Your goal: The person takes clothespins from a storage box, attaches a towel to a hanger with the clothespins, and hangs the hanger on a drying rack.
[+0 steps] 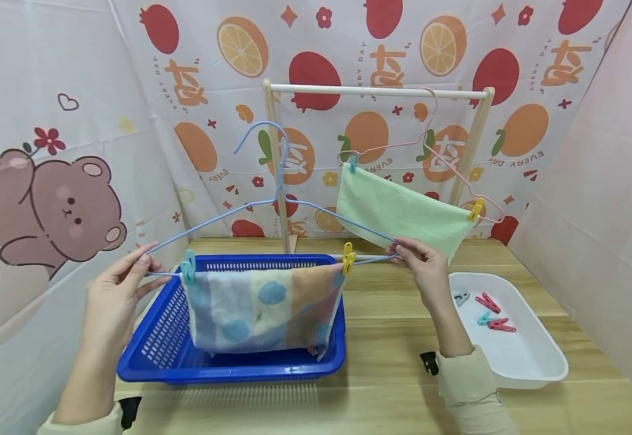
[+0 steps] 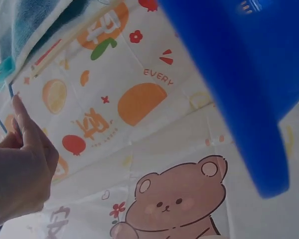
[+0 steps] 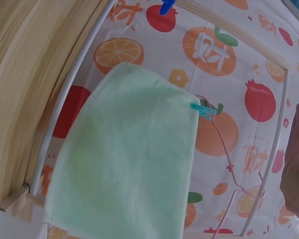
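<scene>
A blue hanger [image 1: 215, 225] is held up by both hands, its hook at the top. My left hand [image 1: 112, 296] pinches its left end, and my right hand [image 1: 422, 269] pinches the right end. From its lower bar hangs a patterned towel [image 1: 272, 311] in blue, cream and tan. A teal clothespin [image 1: 188, 267] clips the towel's left corner, a yellow clothespin [image 1: 348, 258] its right. Behind and partly below the towel stands a blue basket [image 1: 229, 373]. In the left wrist view the left hand [image 2: 27, 169] shows near the towel's teal clip.
A wooden rack with a white rod [image 1: 348, 90] stands at the back. On it hangs a pink hanger [image 1: 452, 169] with a green towel [image 1: 403, 208] clipped on. At right, a white tray [image 1: 533, 356] holds several clothespins [image 1: 489, 302].
</scene>
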A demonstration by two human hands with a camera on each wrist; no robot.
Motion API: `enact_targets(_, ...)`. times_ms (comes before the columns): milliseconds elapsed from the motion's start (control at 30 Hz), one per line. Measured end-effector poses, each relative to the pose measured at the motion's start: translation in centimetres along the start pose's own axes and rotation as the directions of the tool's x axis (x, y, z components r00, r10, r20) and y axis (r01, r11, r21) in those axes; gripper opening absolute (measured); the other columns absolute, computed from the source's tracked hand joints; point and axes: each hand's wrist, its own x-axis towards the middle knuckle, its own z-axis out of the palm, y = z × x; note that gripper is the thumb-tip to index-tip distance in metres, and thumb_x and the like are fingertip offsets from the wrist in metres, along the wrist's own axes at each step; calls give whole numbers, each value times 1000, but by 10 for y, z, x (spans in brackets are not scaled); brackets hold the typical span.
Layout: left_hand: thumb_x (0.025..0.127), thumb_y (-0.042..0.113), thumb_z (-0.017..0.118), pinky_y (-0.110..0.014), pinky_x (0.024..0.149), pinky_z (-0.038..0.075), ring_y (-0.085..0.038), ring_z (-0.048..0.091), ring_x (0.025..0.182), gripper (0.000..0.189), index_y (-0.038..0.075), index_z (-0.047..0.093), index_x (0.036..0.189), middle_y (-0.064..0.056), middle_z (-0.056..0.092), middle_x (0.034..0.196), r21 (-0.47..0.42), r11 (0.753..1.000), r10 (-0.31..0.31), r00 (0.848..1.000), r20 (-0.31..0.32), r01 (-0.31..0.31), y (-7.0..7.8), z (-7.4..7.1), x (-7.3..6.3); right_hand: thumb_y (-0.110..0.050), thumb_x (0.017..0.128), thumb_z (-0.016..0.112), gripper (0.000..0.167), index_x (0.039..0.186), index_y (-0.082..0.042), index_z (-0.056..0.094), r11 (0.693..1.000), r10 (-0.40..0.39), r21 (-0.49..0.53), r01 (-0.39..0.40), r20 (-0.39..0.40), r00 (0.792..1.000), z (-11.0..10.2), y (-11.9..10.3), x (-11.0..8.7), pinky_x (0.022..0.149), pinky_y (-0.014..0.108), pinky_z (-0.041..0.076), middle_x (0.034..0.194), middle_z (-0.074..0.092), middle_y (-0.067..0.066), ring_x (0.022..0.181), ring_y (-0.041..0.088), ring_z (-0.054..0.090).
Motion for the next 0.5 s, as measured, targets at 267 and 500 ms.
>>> enact_targets(267, 89, 3, 57, -38, 73, 52, -29, 62, 93, 32, -8, 47, 117, -19, 59, 99, -112, 993, -48, 998, -51, 42, -45, -43, 19, 0, 88, 60, 25, 106, 17, 58, 999, -36, -13, 36, 7, 999, -2, -3, -1, 74, 37, 52, 93, 66, 19, 85, 26, 65)
enact_targets(500, 91, -3, 52, -43, 76, 50, -32, 60, 97, 27, -7, 47, 117, -21, 58, 104, -180, 982, -59, 998, 36, 64, -55, -49, 27, -1, 87, 61, 21, 104, 13, 62, 999, -43, -33, 42, -31, 999, -8, -9, -1, 74, 35, 52, 91, 67, 11, 84, 21, 65)
